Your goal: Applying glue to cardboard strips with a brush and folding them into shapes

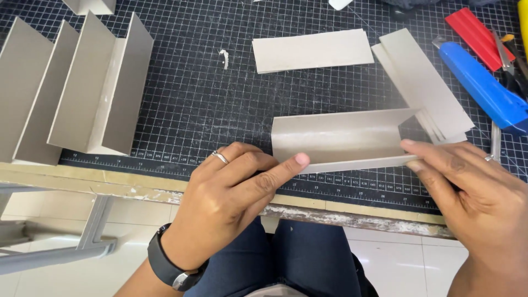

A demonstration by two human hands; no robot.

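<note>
1. The landmark is the black gridded cutting mat (209, 104), which covers a worktable whose worn, tape-edged front rim runs just below the mat's ruler markings
2. Near the mat's front edge, right of its middle, stands a folded grey cardboard piece (341, 137): one panel upright, a narrower flap lying forward along the mat. Its long axis runs left to right, parallel to that front edge
3. The left hand (231, 192), with a ring and a dark wristwatch, meets the piece at its left end; the index fingertip presses on the lower flap near the fold, the other fingers curled beside it. It is a pressing touch, not a closed grasp
4. The right hand (473, 192), also ringed, meets the right end, fingers extended and close together against the flap's edge. Whether the thumb pinches from below cannot be told
5. So the piece lies between the two hands, just beyond their fingertips, each hand equally near its own end
6. Further back on the mat from the piece lie a flat grey card rectangle (312, 50) and, right of it, a slanted stack of card strips (423, 82) touching the piece's right end
7. At the mat's right edge lie a blue utility knife (484, 85) and a red flat tool (473, 30)
8. On the mat's left part stand several finished folded card channels (77, 88)
</note>
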